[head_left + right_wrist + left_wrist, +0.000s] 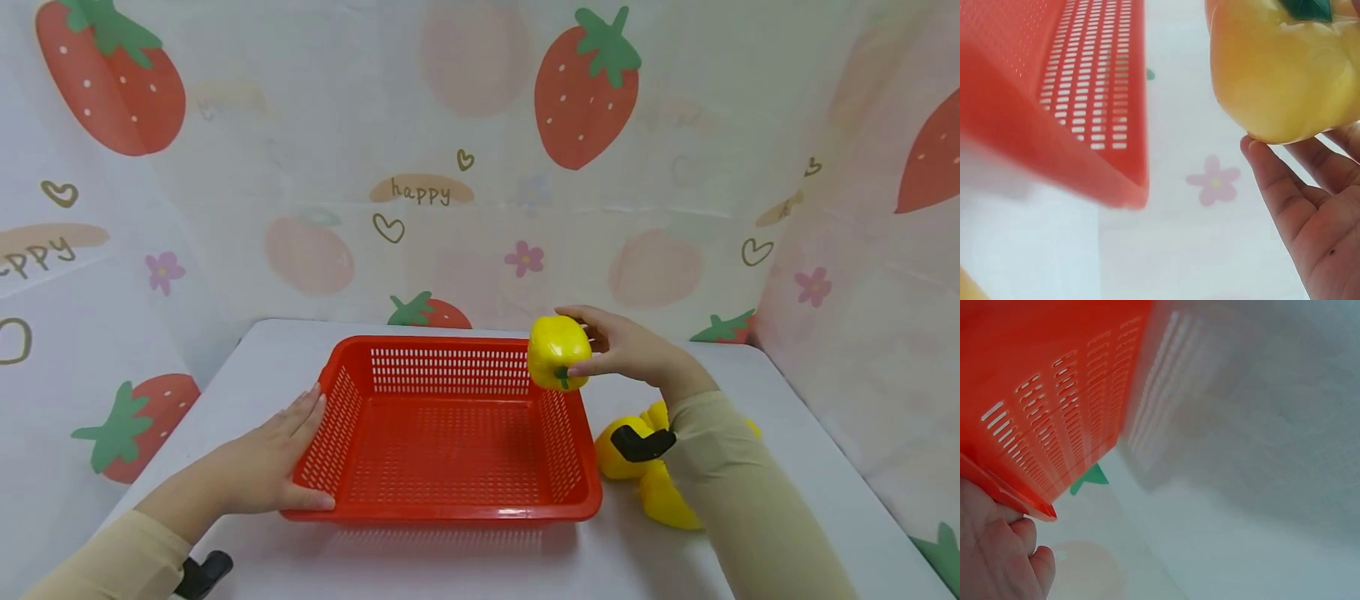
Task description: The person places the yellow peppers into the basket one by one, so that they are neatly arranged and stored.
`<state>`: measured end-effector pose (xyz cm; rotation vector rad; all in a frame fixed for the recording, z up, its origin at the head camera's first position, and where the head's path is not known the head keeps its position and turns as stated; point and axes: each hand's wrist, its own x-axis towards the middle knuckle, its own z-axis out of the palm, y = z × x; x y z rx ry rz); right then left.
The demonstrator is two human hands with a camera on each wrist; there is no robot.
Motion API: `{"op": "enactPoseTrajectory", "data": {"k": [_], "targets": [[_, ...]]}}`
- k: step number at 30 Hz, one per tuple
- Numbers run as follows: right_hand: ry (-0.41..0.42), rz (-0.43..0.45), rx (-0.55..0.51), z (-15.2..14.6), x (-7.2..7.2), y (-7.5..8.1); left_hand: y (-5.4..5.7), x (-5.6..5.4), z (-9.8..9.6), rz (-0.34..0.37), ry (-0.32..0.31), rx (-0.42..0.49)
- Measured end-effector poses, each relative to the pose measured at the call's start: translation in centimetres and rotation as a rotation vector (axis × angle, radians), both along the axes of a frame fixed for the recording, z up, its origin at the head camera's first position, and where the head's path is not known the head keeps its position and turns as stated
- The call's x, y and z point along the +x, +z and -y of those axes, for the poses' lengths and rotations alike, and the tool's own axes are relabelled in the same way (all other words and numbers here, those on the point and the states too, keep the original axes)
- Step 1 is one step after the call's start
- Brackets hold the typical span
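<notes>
In the head view my right hand (626, 346) holds a yellow bell pepper (557, 346) above the right wall of a red plastic basket (352, 510). The pepper's green stem (562, 377) faces down toward me. In the right wrist view the fingertips (1257, 147) press against the pepper (1285, 81), beside the slotted basket wall (1085, 94). My left hand (262, 462) grips the basket's left rim near the front corner, its thumb on the front edge. The left wrist view has these fingers (1022, 540) along the rim, outside the slotted wall (1066, 406).
More yellow items (671, 500) lie on the white table (255, 554) to the basket's right, partly hidden behind my right forearm. Strawberry-printed sheets (480, 250) stand behind the table and at both sides.
</notes>
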<state>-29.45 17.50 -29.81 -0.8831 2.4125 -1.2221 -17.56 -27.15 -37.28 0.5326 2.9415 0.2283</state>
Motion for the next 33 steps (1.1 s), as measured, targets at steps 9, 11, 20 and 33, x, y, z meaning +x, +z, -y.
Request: {"op": "enactPoseTrajectory", "data": {"k": [9, 11, 20, 33], "targets": [[0.031, 0.040, -0.001, 3.3, -0.5, -1.1, -0.1, 0.1, 0.2, 0.003, 0.009, 0.001], [0.040, 0.048, -0.003, 4.0, -0.5, -1.2, 0.0, 0.1, 0.2, 0.001, 0.003, 0.002], [0.055, 0.020, 0.006, 6.6, -0.8, -1.5, 0.2, 0.0, 0.1, -0.007, -0.017, -0.007], [0.132, 0.025, -0.025, 11.5, -1.3, -2.6, 0.2, -0.1, 0.0, 0.010, -0.002, 0.002]]}}
